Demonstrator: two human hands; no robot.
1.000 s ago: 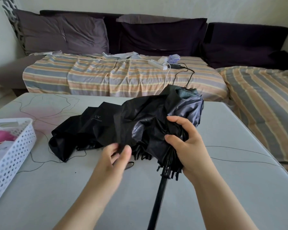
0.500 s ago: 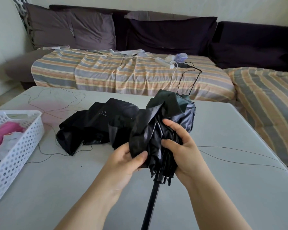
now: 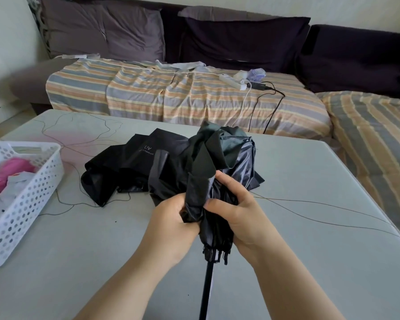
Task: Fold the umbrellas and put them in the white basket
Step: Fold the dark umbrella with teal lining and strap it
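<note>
Head view: a black umbrella [image 3: 201, 172] is being held over the middle of the grey table [image 3: 310, 181], its canopy bunched and crumpled. The left hand [image 3: 171, 218] is being closed round a fold of the black fabric; its fingertips are being hidden by the cloth. The right hand [image 3: 238, 211] is being wrapped round the gathered ribs from the other side, thumb across the front, fingers curled behind the fabric and partly out of sight. The umbrella's shaft [image 3: 207, 289] is being cut off by the bottom edge of the picture, so the handle is not being shown. Part of the fabric, printed with "UV" and a smaller line too faint to read, is being left spread on the table towards its far left; whether it belongs to the held umbrella or to a second one cannot be told. The white basket [image 3: 30, 199] is being cropped at the table's left edge, with pink and pale items [image 3: 7, 176] lying in it, hard to identify. Thin dark threads [image 3: 321, 209] are lying across the table.
</note>
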